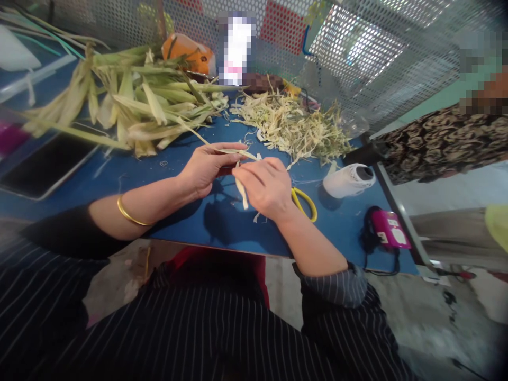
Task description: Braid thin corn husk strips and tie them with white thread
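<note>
Here, two hands work a pale leaf strip [239, 170] above the blue table [222, 227].
The left hand [206, 170] has its fingers pinched on the strip's upper end; the right hand [265, 186] has its fingers curled closed around the lower part. Yellow-handled scissors [305, 202] lie just beside the right hand, shredded leaves [293, 127] beyond.

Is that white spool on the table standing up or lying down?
Lying down: the spool rests on its side on the table, open end facing right.
</note>
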`<state>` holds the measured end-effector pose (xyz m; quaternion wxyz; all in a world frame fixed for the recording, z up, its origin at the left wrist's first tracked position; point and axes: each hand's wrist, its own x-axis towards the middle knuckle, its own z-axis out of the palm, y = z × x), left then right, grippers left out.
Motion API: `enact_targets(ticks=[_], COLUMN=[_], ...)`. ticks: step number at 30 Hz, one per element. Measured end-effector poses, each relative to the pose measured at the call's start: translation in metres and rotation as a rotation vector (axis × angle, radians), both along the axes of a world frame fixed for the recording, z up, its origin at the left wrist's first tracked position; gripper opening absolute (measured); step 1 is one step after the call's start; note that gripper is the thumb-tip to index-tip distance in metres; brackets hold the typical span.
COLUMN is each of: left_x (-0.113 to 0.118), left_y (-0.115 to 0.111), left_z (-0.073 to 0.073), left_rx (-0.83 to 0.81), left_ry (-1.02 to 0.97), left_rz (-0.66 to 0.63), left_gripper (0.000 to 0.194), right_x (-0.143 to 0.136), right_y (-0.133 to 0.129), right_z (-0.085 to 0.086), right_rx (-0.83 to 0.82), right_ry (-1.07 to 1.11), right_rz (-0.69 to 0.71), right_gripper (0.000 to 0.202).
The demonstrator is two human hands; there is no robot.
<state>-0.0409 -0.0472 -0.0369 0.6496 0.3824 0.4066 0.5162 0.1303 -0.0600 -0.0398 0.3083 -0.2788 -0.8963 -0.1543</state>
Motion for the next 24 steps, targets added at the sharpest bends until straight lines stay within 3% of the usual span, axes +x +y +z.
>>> enact_targets(ticks=[4, 9, 19, 24], left_x=[-0.003, -0.001, 0.002, -0.002], left_y=[0.000, -0.001, -0.001, 0.002], left_z=[0.003, 0.003, -0.001, 0.004], left_rx=[0.059, 0.072, 0.100, 0.076], left_ry=[0.057, 0.057, 0.043, 0.031], left_rz=[0.017, -0.009, 0.051, 0.011], left_gripper=[0.027, 0.026, 0.019, 0.019], right_x=[0.004, 0.003, 0.004, 0.009], right_y=[0.004, 0.010, 0.005, 0.010], right_z=[0.001, 0.002, 0.007, 0.013], right_rx=[-0.180, -0.469, -0.367, -0.492], right_ry=[0.354, 0.391, 0.225, 0.535], right_rz=[-0.251, -0.188, -0.142, -0.143], right_gripper=[0.017, 0.019, 0.020, 0.020])
